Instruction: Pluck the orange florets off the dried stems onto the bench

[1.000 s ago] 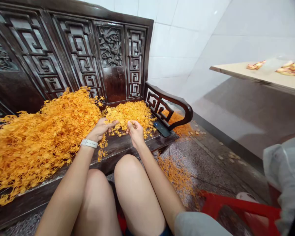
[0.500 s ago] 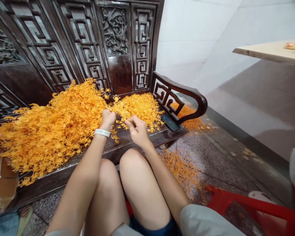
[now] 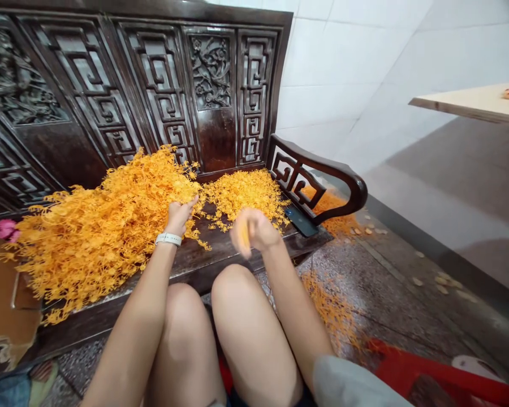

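Observation:
A large heap of orange plastic flower sprigs (image 3: 123,226) lies on the dark wooden bench (image 3: 182,263). My left hand (image 3: 179,217), with a pale watch band on the wrist, is at the heap's right edge, one finger stretched out and the others partly hidden. Motion blurs my right hand (image 3: 257,229), raised over the bench's front edge. Its fingers curl around a bit of orange, seemingly a plastic flower piece (image 3: 245,233). Behind it is a lower pile of loose orange flower pieces (image 3: 248,192).
A phone (image 3: 301,219) lies by the curved armrest (image 3: 356,186). Orange stems (image 3: 333,308) litter the floor beside a red stool (image 3: 407,367). At left are a cardboard box (image 3: 8,299) and pink flowers (image 3: 6,229). A wooden tabletop (image 3: 462,104) juts in at right.
My right hand has lifted away from the small pile toward me and to the right. My left hand has moved slightly left and stretched out a finger. The view has shifted slightly.

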A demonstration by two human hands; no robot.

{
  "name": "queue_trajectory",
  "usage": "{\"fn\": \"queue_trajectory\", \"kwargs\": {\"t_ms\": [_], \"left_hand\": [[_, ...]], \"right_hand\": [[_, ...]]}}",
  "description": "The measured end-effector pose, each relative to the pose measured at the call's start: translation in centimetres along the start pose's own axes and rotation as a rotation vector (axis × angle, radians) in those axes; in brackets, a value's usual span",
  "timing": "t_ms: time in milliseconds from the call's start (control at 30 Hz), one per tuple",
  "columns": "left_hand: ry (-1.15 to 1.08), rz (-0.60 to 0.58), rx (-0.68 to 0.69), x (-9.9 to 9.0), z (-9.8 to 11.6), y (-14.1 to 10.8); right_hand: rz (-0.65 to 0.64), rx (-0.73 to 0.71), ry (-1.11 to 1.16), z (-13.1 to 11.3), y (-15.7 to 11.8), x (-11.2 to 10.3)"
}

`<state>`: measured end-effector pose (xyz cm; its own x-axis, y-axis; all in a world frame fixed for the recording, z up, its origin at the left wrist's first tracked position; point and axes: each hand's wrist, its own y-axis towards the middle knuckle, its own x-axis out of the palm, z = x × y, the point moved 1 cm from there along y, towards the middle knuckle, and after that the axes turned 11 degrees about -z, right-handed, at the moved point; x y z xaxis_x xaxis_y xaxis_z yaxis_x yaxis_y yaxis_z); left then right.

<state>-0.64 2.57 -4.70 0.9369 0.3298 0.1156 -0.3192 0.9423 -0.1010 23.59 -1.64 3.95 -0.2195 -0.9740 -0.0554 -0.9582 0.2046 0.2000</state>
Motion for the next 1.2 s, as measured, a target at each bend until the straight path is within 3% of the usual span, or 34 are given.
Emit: {"fn": "queue_trajectory", "kwargs": {"t_ms": [100,167,200,333,533,700,900,1033,1200], "left_hand": [[0.012,-0.039,-0.039,0.3,0.2,-0.4],[0.020,-0.060,-0.038,0.3,0.3,-0.6],[0.021,-0.078,-0.034,0.3,0.3,-0.6],[0.005,-0.112,-0.012,0.3,0.4,-0.8],[0.020,-0.126,-0.046,0.9,0.5,-1.1],[0.040,-0.124,-0.028,1.8,1.2,-1.5],[0.056,-0.110,-0.032,2.1,1.0,-1.2],[0.058,-0.129,-0.031,2.1,0.8,-1.1],[0.059,-0.142,-0.032,1.6,0.5,-0.9]], "right_hand": [[0.633,-0.277,0.472,2.5,3.1,-2.5],[0.881,-0.358,0.747,3.8,4.4,-2.7],[0.909,-0.358,0.805,4.3,4.8,-2.5],[0.862,-0.356,0.810,5.0,3.6,-1.2],[0.828,-0.406,0.812,4.0,0.7,-0.8],[0.831,-0.432,0.829,3.8,0.5,-0.8],[0.884,-0.375,0.773,5.9,0.7,-0.5],[0.851,-0.332,0.695,6.3,1.0,-0.3],[0.750,-0.316,0.561,5.1,0.2,0.2]]}}
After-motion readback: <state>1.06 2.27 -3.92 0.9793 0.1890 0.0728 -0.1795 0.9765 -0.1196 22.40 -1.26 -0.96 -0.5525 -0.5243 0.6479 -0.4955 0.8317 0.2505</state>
